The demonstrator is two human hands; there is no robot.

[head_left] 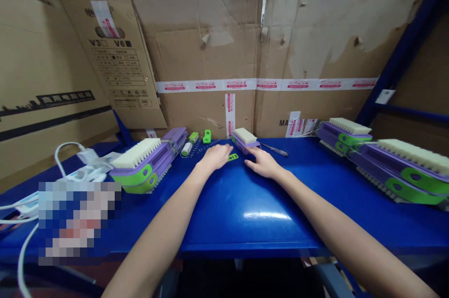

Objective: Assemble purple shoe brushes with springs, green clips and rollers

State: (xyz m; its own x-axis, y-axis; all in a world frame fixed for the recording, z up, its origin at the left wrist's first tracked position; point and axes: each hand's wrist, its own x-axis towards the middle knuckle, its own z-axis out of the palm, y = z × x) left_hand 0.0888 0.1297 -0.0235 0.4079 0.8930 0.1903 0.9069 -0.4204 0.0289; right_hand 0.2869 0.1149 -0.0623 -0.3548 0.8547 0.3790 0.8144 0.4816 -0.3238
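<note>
Near the back of the blue table my left hand (pixel 216 156) is closed, its fingers curled together beside a small flat green plate with holes (pixel 233 157). What its fingertips hold, if anything, is hidden. A purple brush head with cream bristles facing up (pixel 245 136) lies just beyond. My right hand (pixel 262 162) reaches to its near end, the index finger at the purple body and the thumb apart from it. To the left of my left hand are a green clip piece (pixel 207 136), a green and white piece (pixel 187 149) and scattered small dark metal parts (pixel 203 147).
A screwdriver (pixel 277 149) lies right of the brush head. Bundled purple-green brushes (pixel 140 167) stand on the left, with more brushes (pixel 396 162) at the right. A power strip with white cables (pixel 87 162) sits far left. Cardboard sheets (pixel 206 45) wall the back.
</note>
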